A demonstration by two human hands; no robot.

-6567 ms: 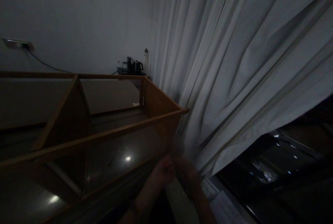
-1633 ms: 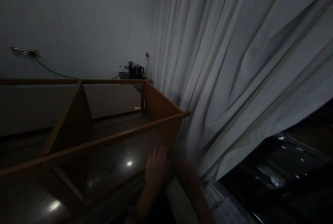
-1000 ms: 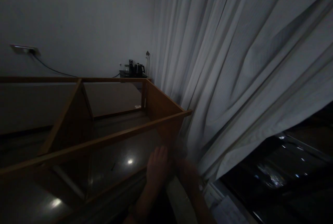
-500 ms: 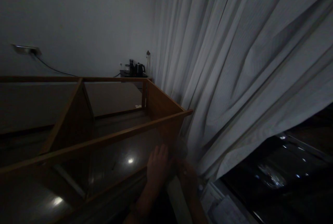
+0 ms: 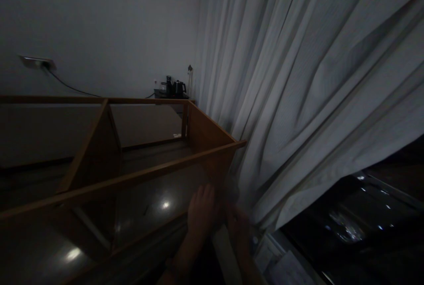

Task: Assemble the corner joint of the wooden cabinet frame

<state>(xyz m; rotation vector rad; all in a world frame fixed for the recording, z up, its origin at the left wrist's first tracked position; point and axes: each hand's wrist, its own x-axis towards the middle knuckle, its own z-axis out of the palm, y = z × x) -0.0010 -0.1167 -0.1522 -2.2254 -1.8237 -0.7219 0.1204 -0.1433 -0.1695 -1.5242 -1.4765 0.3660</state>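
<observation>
In dim light, my left hand (image 5: 201, 209) lies against the near end of a brown wooden furniture frame (image 5: 145, 169), its fingers stretched forward and its thumb side hidden. Just to the right, my right hand (image 5: 239, 224) is closed, fingers curled close to the frame's end panel (image 5: 217, 168). Whatever it holds is lost in shadow and blur. A pale strip-like thing (image 5: 227, 256) shows below and between the hands; I cannot tell whether either hand touches it.
Long pale curtains (image 5: 281, 99) hang close on the right. Beyond the frame, a kettle (image 5: 179, 88) stands on a small dark stand by the wall. A socket (image 5: 36, 62) with a cable is at left. A glossy dark surface (image 5: 364, 214) lies lower right.
My right hand has shifted slightly, its fingers staying curled by the end panel. My left hand keeps its place. The view has moved a little.
</observation>
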